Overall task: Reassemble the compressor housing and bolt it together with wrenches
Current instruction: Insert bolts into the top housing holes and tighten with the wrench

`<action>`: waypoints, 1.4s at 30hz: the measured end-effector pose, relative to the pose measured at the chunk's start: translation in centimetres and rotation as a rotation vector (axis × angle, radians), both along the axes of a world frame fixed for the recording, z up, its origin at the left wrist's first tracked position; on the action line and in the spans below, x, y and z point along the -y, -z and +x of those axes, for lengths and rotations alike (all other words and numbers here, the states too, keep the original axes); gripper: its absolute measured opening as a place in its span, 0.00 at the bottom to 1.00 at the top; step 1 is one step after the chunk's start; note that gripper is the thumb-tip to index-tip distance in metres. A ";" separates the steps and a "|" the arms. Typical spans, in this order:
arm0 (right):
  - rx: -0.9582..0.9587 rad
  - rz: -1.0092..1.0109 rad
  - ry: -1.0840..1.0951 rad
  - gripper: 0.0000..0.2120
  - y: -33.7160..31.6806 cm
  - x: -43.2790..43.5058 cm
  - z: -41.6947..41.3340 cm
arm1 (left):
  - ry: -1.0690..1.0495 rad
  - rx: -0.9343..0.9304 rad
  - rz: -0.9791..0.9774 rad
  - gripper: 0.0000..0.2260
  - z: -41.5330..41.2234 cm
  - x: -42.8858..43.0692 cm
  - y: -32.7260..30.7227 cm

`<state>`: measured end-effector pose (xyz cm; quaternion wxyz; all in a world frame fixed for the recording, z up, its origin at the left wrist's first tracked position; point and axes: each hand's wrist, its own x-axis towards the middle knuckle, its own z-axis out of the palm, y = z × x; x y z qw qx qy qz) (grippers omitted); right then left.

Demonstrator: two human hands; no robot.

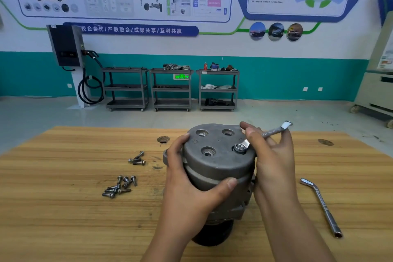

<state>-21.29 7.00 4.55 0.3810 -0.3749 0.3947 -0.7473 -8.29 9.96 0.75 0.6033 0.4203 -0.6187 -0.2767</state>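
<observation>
Compressor housing (pixel 217 166), a grey cast-metal cylinder w/ a dull, slightly rough skin, stands on end on the pale wood-grain table (pixel 63 198). Its long axis is approx. upright and its flat round top face is turned toward the camera. A black round pulley (pixel 212 236) shows under it.

The L hand (pixel 189 178) wraps the housing's left side, fingers curled on the far rim and thumb laid across the front wall, so it braces the body. The R hand (pixel 274 159) is at the housing's right side and pinches the shank of a slim, bright steel flat wrench (pixel 270 133) between thumb and fingers.

Key relation: the wrench's ring end sits on a shiny hex bolt (pixel 239 147) at the right edge of the top face, on the R hand's side. The wrench's long axis runs from this bolt up and to the right, away from the housing. In my judgement the next swing goes around the bolt, w/ the L hand resisting the turn.

Three other recessed round holes in the top face show no bolt head. Left of the housing lie small loose bolts (pixel 119 186), steel w/ flanged heads. Right of it lies a bent chrome socket wrench (pixel 321 204), untouched.
</observation>
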 end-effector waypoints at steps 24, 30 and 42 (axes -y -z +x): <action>0.790 -0.350 -0.407 0.21 -0.6 0.1 -4.5 | 0.000 0.064 0.032 0.40 0.6 0.1 -0.3; 0.698 -0.454 -0.151 0.21 -1.0 -0.9 -2.7 | -0.042 0.038 0.006 0.37 0.4 0.3 0.0; 1.044 -0.470 -0.262 0.26 -4.7 -1.1 -5.7 | -0.001 0.071 0.015 0.38 0.8 0.0 -0.2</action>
